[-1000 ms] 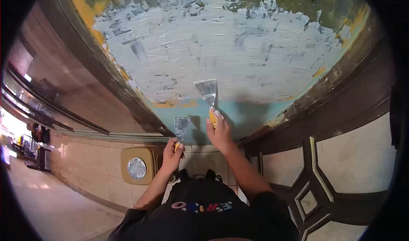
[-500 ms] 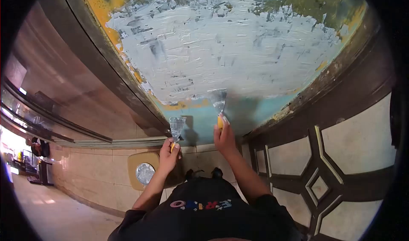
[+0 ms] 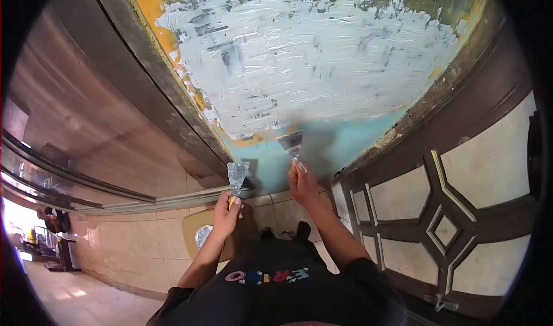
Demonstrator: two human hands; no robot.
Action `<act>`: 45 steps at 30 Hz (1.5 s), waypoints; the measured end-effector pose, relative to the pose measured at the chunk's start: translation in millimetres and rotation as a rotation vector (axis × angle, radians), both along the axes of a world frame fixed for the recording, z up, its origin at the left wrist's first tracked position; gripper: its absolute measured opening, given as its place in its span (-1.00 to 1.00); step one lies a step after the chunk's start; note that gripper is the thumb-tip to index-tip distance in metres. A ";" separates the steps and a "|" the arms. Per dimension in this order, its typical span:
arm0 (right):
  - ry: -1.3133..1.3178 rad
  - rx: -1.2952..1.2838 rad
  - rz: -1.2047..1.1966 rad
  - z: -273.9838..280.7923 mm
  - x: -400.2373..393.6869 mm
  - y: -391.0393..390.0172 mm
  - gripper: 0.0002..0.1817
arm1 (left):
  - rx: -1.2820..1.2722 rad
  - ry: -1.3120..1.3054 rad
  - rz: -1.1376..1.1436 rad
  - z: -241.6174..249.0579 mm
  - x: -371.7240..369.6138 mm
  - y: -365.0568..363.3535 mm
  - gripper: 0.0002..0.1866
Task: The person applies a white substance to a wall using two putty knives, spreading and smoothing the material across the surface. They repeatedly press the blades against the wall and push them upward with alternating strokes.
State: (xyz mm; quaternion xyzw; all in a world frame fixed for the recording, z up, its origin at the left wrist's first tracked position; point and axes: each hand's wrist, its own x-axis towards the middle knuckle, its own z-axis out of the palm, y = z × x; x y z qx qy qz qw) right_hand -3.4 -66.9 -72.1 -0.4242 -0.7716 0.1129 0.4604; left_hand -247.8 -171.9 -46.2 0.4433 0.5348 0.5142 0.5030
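My right hand [image 3: 304, 183] is closed round the yellow handle of a putty knife [image 3: 291, 144]. Its broad blade lies over the lower edge of the white filler [image 3: 322, 66] that is spread in rough strokes across the wall. Lower and to the left, my left hand [image 3: 228, 213] grips a second putty knife [image 3: 237, 177], blade pointing up and smeared with grey-white filler. Below the filler runs a strip of bare pale-blue wall [image 3: 351, 144], with orange patches along its border.
On a tan stool [image 3: 193, 228] left of my legs stands a round container [image 3: 203, 235] of filler. Dark wooden frames border the wall, the left one [image 3: 155, 89] beside glossy panels. A dark door with pale panels [image 3: 403, 197] is at the right. Floor tiles [image 3: 129, 234] extend left.
My right hand's putty knife has moved slightly down and left, its blade now tilted differently at the filler's lower edge. The whole view has shifted a little; my left hand keeps its hold.
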 end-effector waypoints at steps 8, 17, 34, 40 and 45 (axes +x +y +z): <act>0.019 0.282 -0.023 -15.4 -38.3 38.1 -0.55 | -0.005 0.061 0.009 4.6 -25.1 -4.5 -0.82; -0.127 0.272 -0.126 -5.0 -42.2 47.8 -0.57 | -0.045 0.101 0.002 5.9 -44.2 -10.9 -0.84; -0.100 0.168 -0.101 -0.6 -43.2 37.1 -0.51 | -0.057 0.112 -0.025 1.7 -31.2 -0.5 -0.83; -0.167 -0.131 -0.034 -57.5 -43.4 -7.8 -0.43 | -0.017 0.100 -0.019 -2.3 -34.0 -0.6 -0.80; -0.047 0.154 -0.004 -0.4 -67.2 7.9 -0.44 | -0.058 0.058 -0.019 -14.0 -38.2 -5.5 -0.78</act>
